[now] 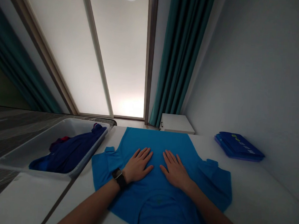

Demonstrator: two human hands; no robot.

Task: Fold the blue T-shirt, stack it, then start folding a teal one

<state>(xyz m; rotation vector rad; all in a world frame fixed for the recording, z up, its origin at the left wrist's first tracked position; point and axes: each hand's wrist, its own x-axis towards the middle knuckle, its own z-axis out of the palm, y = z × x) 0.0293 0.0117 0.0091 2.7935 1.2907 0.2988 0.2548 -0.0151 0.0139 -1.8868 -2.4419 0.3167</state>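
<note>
A bright blue T-shirt (158,139) lies spread flat on the white table (260,206), its collar toward me and its sleeves out to both sides. My left hand (137,165) rests palm down on the shirt's middle, fingers apart, with a dark watch on the wrist. My right hand (175,169) lies flat beside it on the same shirt, fingers spread. Neither hand grips the cloth.
A grey plastic bin (22,151) at the left holds dark blue and red garments (68,151). A folded stack of dark blue clothes (238,146) sits at the far right by the wall. A small white cabinet (176,123) stands behind the table, beside teal curtains.
</note>
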